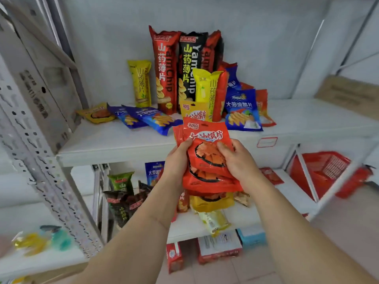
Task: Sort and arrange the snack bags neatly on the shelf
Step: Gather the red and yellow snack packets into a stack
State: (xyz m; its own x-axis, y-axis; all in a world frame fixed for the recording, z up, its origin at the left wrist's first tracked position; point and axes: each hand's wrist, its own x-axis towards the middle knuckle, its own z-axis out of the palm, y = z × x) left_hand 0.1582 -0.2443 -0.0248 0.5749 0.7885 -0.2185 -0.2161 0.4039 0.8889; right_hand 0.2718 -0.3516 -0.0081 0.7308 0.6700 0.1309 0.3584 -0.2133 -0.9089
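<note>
My left hand [177, 158] and right hand [239, 160] both grip the stack of red snack bags [207, 158] just before the shelf [114, 144]; I should square their edges before placing them beside the blue bags [243, 111].

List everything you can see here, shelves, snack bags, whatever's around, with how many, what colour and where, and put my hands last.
red snack bags: a stack of at least two, red-orange, held in front of the upper shelf
upper shelf: one, white, centre
tall chip bags: three, red, black, red, upright at the back wall
yellow chip bags: two, upright, one left of the tall bags, one in front
blue snack bags: at least four, two flat at left, the rest at right
lower shelf: one, white, holding mixed bags
basket: one, red, lower right
left hand: grips the stack's left edge
right hand: grips the stack's right side
</note>
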